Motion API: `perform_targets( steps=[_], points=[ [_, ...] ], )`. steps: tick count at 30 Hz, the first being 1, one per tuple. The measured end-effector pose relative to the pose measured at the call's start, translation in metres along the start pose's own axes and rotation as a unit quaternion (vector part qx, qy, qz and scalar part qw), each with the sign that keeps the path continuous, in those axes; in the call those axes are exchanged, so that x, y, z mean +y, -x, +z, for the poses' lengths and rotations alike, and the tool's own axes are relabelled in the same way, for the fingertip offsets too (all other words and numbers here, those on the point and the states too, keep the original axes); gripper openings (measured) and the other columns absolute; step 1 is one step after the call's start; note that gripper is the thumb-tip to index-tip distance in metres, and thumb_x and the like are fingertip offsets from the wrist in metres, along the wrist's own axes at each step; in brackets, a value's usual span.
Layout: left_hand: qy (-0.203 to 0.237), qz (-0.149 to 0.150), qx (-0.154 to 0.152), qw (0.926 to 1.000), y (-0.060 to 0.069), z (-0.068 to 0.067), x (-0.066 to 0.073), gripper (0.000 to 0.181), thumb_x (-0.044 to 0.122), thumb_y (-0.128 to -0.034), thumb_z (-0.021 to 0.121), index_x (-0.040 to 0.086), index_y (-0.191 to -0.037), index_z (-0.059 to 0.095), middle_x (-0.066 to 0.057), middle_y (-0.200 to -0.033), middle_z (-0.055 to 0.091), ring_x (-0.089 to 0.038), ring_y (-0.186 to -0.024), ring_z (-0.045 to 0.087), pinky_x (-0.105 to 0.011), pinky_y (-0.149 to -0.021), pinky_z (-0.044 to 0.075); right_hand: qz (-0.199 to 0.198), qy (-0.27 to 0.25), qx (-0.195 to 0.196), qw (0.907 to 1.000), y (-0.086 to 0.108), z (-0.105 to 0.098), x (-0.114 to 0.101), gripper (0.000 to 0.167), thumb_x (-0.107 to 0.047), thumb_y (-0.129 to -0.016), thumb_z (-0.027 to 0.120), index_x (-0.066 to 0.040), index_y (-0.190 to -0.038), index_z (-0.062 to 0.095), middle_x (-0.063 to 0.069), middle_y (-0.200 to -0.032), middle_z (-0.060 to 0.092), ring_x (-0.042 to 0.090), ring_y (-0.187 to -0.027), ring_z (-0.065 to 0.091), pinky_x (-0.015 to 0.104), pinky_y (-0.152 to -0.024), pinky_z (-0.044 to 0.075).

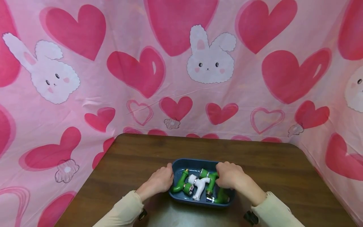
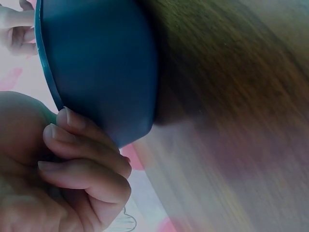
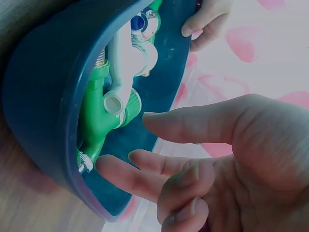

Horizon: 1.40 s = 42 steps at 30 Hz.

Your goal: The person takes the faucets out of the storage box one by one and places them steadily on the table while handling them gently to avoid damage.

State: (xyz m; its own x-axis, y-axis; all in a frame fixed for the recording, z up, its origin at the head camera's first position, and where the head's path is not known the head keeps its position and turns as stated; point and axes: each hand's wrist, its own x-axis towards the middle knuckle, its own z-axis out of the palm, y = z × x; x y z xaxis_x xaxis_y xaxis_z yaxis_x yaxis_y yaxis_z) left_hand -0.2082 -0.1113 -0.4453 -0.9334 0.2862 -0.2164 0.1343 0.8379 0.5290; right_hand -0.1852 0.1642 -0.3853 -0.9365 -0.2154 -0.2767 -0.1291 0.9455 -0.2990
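Note:
A dark blue rectangular basin [image 1: 198, 204] sits on the table, holding several small taps. At its left end my left hand [image 1: 160, 179] grips the rim, fingers curled against the outer wall in the left wrist view. My right hand [image 1: 230, 176] is over the basin's right end. In the right wrist view its thumb and index finger stand apart with nothing between them, near a green tap [image 3: 94, 113]. A white tap [image 1: 199, 186] lies in the middle, a green tap [image 1: 178, 186] on the left. Another green tap [image 1: 222, 198] lies at the front right corner.
The brown wooden table [image 1: 136, 151] extends beyond the basin on both sides and behind. A pink cloth [image 1: 181, 88] with hearts and rabbits hangs around the table's back and sides.

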Motion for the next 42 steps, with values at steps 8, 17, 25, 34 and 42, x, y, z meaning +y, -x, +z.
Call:
perform_targets(
  steps=[8,17,25,34,42],
  points=[
    [-0.011,-0.002,0.015,0.9998,0.001,-0.003,-0.013,0.045,0.015,-0.1083,0.058,-0.012,-0.143,0.045,-0.013,-0.088,0.060,-0.023,-0.071,0.060,-0.040,-0.063,0.053,-0.014,0.008,0.020,0.9997,-0.002,0.001,-0.004,0.021,-0.018,-0.088,0.084,-0.011,-0.085,0.064,0.002,-0.075,0.057,0.022,-0.067,0.055,0.041,-0.060,0.049],
    [-0.017,-0.020,0.017,0.9995,0.003,-0.013,-0.025,0.047,0.017,-0.1082,0.059,-0.011,-0.144,0.045,-0.011,-0.086,0.057,-0.022,-0.071,0.060,-0.039,-0.062,0.054,-0.027,0.006,0.031,0.9992,-0.008,-0.002,-0.011,0.020,-0.019,-0.088,0.084,-0.012,-0.085,0.066,0.001,-0.074,0.059,0.022,-0.069,0.056,0.042,-0.064,0.052],
    [-0.016,-0.027,0.017,0.9993,0.004,-0.016,-0.033,0.048,0.018,-0.1085,0.058,-0.010,-0.146,0.045,-0.009,-0.078,0.055,-0.020,-0.065,0.059,-0.035,-0.057,0.051,-0.037,0.005,0.030,0.9988,-0.010,-0.006,-0.021,0.024,-0.019,-0.088,0.085,-0.012,-0.079,0.063,0.001,-0.071,0.057,0.021,-0.065,0.055,0.040,-0.059,0.048],
    [-0.028,-0.050,0.016,0.9982,0.001,-0.019,-0.033,0.049,0.029,-0.1101,0.056,-0.010,-0.139,0.049,-0.011,-0.079,0.054,-0.023,-0.065,0.057,-0.036,-0.057,0.048,-0.023,0.025,-0.019,0.9993,-0.024,-0.025,-0.039,0.025,-0.021,-0.089,0.083,-0.009,-0.082,0.062,0.005,-0.071,0.061,0.020,-0.048,0.062,0.033,-0.051,0.049],
    [-0.055,-0.047,0.028,0.9970,0.003,-0.009,-0.035,0.037,0.024,-0.1109,0.054,-0.008,-0.129,0.052,-0.010,-0.078,0.056,-0.025,-0.067,0.058,-0.042,-0.062,0.050,-0.005,0.046,-0.043,0.9980,-0.031,-0.003,-0.038,0.024,-0.017,-0.085,0.083,-0.007,-0.092,0.062,0.008,-0.081,0.060,0.019,-0.047,0.062,0.036,-0.055,0.050]
  ],
)
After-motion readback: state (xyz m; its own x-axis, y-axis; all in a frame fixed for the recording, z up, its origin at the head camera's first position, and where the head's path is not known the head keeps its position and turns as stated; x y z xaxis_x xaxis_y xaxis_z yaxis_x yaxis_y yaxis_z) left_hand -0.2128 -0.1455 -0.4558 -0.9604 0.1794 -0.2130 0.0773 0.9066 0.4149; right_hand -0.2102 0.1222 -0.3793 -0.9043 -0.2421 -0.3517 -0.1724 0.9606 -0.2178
